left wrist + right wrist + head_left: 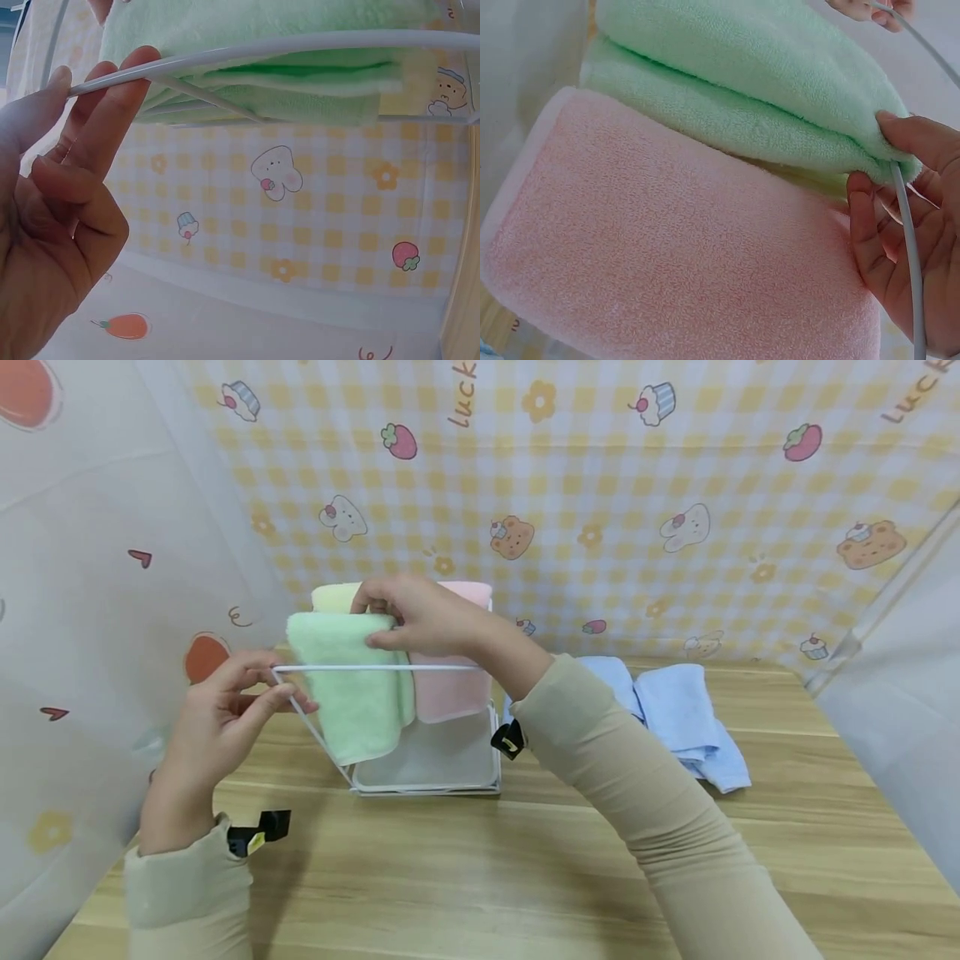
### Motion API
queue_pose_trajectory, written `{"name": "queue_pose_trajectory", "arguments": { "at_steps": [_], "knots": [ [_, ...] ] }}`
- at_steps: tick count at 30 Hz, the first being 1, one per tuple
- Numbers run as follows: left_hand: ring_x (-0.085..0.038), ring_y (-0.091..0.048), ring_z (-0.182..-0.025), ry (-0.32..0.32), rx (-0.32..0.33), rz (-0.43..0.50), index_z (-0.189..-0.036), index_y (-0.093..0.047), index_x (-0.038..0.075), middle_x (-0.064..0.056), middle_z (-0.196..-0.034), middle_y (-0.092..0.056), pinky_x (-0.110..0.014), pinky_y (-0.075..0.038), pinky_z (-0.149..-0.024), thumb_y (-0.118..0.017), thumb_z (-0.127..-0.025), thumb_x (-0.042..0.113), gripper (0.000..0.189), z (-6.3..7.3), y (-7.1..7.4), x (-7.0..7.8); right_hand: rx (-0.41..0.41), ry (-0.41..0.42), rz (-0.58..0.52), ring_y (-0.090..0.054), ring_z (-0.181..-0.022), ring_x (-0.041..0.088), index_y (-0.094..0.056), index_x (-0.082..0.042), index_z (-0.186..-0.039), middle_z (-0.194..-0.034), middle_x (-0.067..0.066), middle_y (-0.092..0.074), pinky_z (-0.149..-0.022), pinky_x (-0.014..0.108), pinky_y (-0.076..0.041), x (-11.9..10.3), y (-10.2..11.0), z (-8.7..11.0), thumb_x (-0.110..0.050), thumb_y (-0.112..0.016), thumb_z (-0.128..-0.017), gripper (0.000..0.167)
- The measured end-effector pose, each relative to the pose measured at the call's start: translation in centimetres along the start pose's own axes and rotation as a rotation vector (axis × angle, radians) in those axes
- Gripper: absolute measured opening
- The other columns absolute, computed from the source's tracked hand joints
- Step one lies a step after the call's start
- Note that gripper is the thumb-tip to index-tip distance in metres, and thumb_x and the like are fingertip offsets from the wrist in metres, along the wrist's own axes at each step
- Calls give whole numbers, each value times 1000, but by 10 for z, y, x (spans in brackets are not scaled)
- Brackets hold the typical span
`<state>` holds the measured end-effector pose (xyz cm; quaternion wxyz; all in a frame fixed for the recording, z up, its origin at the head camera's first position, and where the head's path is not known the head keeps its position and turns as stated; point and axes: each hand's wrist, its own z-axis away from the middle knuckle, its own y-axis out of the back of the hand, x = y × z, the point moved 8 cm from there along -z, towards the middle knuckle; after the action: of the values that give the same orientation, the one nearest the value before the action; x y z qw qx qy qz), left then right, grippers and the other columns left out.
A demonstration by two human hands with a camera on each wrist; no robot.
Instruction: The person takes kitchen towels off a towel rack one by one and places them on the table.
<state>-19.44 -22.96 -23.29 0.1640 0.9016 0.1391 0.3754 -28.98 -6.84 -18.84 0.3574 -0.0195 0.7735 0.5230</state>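
Steadying the front left corner of a white wire rack (427, 790), the left hand (221, 714) has thumb and fingers pinched on the wire, while the right hand (427, 618) pinches the top fold of a green towel (345, 693). So both hands are clamped on something, set well apart. The green towel hangs on the rack, left of a pink towel (453, 693) and in front of a yellow towel (333, 597).

What could go sideways? My bet is the rack itself: it looks pretty light, so a hard tug on the towel might tip or skid it if that left pinch lets go. The green one also hangs kinda crooked, and if its weight is uneven it could slide off the wire. Pulling carelessly might drag the pink one too, since they're right up against each other.

As for clutter, the right forearm reaches over the rack's right side, and the black strap (508, 739) at that cuff sits close enough that I'd worry about a snag. Blue cloths (678, 706) lie on the tabletop (420, 877) to the right, partly behind that sleeve.
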Motion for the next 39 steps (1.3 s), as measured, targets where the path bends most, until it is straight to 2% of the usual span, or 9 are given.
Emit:
{"name": "queue_pose_trajectory", "arguments": {
  "at_steps": [7,16,22,30,35,39],
  "knots": [
    [2,-71,-77,17,-6,-56,-109,-54,-18,9,-87,-66,-15,-56,-72,-58,-86,-23,24,1,1,1,45,18,18,-54,-85,14,-65,-4,-116,-104,5,-65,-79,22,-45,-3,3,4,-11,-69,-94,24],
    [-1,-72,-76,-29,24,-13,-106,-54,-18,5,-85,-72,-12,-55,-73,-58,-85,-25,23,2,2,2,100,65,43,-52,-83,15,-67,-3,-117,-109,7,-67,-77,20,-43,-9,5,8,-10,-70,-92,26],
    [0,-72,-75,-15,26,-39,-108,-55,-17,5,-83,-70,-11,-54,-72,-59,-85,-24,25,2,4,2,161,93,11,-53,-85,16,-67,-1,-115,-108,8,-67,-76,20,-43,-12,11,9,-7,-70,-92,24],
    [4,-71,-78,-20,19,-112,-110,-56,-14,4,-86,-65,-10,-54,-71,-62,-86,-19,25,4,4,2,222,79,17,-53,-87,17,-69,-5,-114,-110,5,-68,-77,21,-44,-12,18,12,-9,-70,-92,23],
    [6,-70,-79,-29,24,-147,-110,-56,-13,7,-87,-62,-9,-53,-70,-64,-80,-25,33,5,4,2,251,59,-11,-54,-88,18,-69,-6,-118,-114,5,-68,-78,21,-46,-11,23,16,-9,-70,-93,25],
    [10,-69,-82,-27,26,-195,-112,-57,-10,11,-88,-60,-7,-52,-73,-67,-77,-25,39,3,3,3,315,99,-51,-56,-91,16,-69,-3,-116,-115,7,-69,-80,23,-49,-12,30,24,-6,-71,-91,25]
  ]
}}
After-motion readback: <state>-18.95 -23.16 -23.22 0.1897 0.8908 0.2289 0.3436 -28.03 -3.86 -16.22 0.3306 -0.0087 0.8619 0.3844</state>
